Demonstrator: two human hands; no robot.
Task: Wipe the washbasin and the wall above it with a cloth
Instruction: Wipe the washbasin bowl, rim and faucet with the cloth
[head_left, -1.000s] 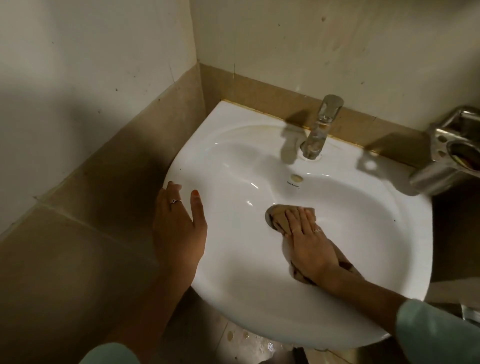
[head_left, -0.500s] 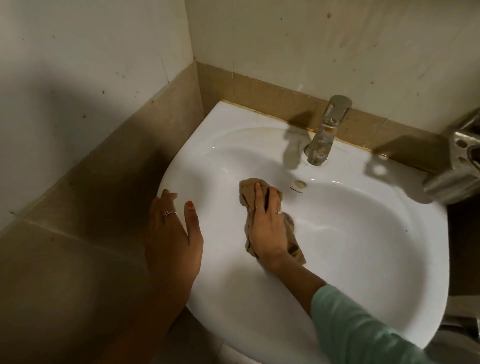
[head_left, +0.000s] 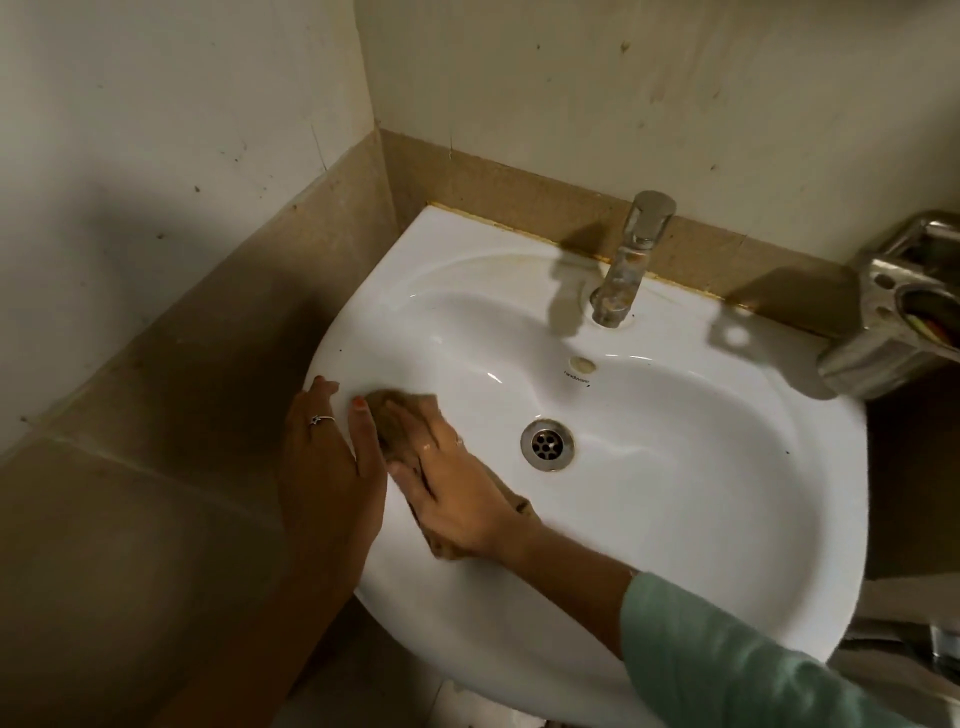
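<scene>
**A:** Head view: how far along is the job?

**B:** Midway through the bowl, I judge. The right hand (head_left: 457, 499), fingers flat, presses the cloth (head_left: 392, 415) on the left inner slope of the washbasin (head_left: 727, 519). The left hand (head_left: 324, 467) rests flat on the rim beside it, holding nothing. The wall (head_left: 623, 104) looks spotted, not yet wiped.

**A:** And the count?

**B:** Two hands, one cloth, one washbasin, one tap (head_left: 628, 260), one drain (head_left: 548, 446)

The view comes from a camera on the person's head, in front of the basin (head_left: 701, 545), and it looks steeply down and forward toward the corner where two walls (head_left: 571, 93) meet. It is near: the basin fills the middle and right of the frame, with the tap (head_left: 631, 260) at its far side. The left hand (head_left: 327, 467) and right hand (head_left: 452, 493) come in from the bottom edge.
</scene>
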